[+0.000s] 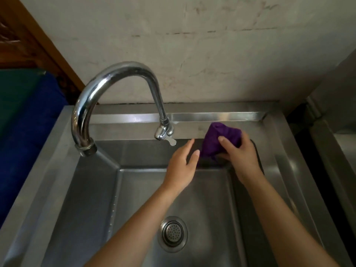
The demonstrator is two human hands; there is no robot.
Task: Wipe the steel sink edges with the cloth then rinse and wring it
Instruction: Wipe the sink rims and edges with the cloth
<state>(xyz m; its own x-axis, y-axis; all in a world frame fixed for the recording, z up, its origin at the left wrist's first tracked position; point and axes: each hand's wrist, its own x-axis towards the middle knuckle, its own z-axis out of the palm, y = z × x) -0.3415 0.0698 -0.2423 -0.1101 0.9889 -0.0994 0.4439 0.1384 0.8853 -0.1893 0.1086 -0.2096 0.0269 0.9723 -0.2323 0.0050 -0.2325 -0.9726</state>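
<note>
The right hand (243, 157) has its fingers clamped on the bunched purple cloth (219, 139), pressing it on the back edge of the steel sink (221, 130) to wipe there. The left hand (182, 166), fingers apart and empty, hovers just beside, probably ready to help.

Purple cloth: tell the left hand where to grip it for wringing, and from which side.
Grip the purple cloth at its lower free end, coming from the left. The right hand already covers its right side, and the open left hand sits just beside that exposed end.
</note>
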